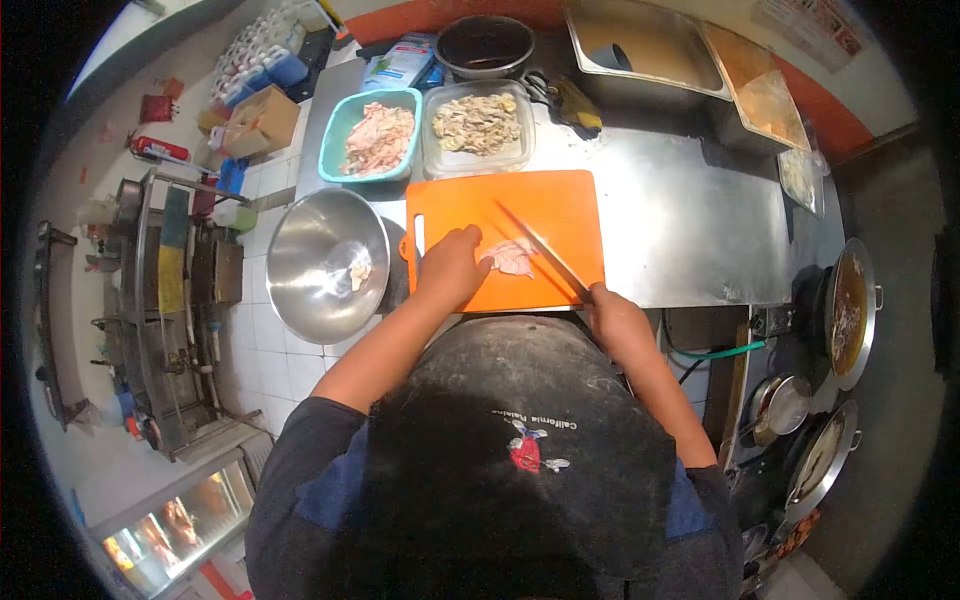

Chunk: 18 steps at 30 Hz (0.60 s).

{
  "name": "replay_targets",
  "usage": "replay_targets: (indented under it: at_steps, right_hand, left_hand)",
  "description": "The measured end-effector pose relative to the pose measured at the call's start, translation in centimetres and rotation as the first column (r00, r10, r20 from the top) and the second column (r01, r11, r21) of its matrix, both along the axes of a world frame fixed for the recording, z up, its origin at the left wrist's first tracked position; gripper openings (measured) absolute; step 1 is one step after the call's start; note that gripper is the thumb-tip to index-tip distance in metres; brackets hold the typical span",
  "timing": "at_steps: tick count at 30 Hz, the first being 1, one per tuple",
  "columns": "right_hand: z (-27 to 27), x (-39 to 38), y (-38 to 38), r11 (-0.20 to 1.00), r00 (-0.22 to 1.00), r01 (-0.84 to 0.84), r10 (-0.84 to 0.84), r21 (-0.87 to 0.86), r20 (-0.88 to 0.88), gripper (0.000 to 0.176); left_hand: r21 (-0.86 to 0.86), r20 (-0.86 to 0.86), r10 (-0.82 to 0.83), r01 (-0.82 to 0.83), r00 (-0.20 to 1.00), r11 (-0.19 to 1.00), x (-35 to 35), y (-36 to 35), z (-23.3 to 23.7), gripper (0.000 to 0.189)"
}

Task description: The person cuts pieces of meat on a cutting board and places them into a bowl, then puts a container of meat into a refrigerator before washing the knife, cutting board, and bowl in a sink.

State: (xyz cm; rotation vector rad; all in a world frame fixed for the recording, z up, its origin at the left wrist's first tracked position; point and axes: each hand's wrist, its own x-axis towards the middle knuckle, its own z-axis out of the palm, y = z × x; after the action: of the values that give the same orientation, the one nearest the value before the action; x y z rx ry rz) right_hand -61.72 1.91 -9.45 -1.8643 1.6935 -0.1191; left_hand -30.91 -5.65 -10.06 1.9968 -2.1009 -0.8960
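On the orange cutting board [566,200] lies a small piece of raw pale pink meat [513,258], which looks like chicken. My left hand [455,266] rests on the board just left of the meat, its thumb and fingers apart and the thumb tip at the meat's edge. In my right hand [618,322], closed round the handle, is a knife [550,253]. Its long blade slants up and left across the board, along the right side of the meat. My right fingers partly hide the handle.
A steel bowl [325,230] with a few scraps stands left of the board. Behind it are a turquoise tub [327,150] of raw meat and a clear container [432,165] of sliced pieces. Scissors [537,88], a dark basin [485,45] and steel pans [650,90] line the back.
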Motion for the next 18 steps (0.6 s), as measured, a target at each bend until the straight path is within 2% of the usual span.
replay_targets:
  at_steps: [1,2,3,5,9,11,14,18]
  right_hand:
    - [0.2,0.5,-0.1,0.996,0.998,-0.040,0.044,0.084,-0.046,0.023]
    - [-0.1,0.7,-0.1,0.995,0.994,-0.082,0.085,0.058,-0.062,0.020]
    - [-0.1,1.0,-0.2,0.995,0.995,-0.079,0.083,0.062,-0.062,0.020]
    - [0.2,2.0,-0.7,0.993,0.988,-0.101,0.107,0.058,-0.109,0.018]
    - [0.8,4.2,-2.4,0.988,0.987,-0.129,0.136,0.090,-0.084,0.019]
    - [1.1,5.5,-3.0,0.985,0.978,-0.090,0.115,0.144,-0.175,0.020]
    - [1.4,5.9,-2.9,0.980,0.972,-0.060,0.100,0.190,-0.213,0.020]
    - [1.1,2.2,0.1,0.977,0.948,-0.067,0.126,0.205,-0.293,0.020]
  left_hand:
    - [-0.148,-0.018,-0.035,0.032,0.999,0.989,-0.1,0.3,0.1,0.040]
    - [-0.294,-0.033,-0.071,0.058,0.997,0.954,-0.2,0.4,0.2,0.037]
    - [-0.290,-0.033,-0.073,0.061,0.997,0.955,-0.4,0.2,-0.4,0.037]
    - [-0.389,-0.036,-0.264,0.230,0.964,0.892,-0.8,-0.7,-2.4,0.024]
    - [-0.385,-0.078,-0.239,0.192,0.968,0.903,-1.8,-0.5,-3.7,0.013]
    - [-0.421,-0.100,-0.207,0.147,0.973,0.895,-1.7,-0.3,-4.2,0.010]
    - [-0.395,-0.096,-0.202,0.149,0.975,0.907,-1.2,-0.3,-4.1,0.014]
    - [-0.394,-0.083,-0.171,0.126,0.982,0.911,-1.3,-0.3,-4.8,0.011]
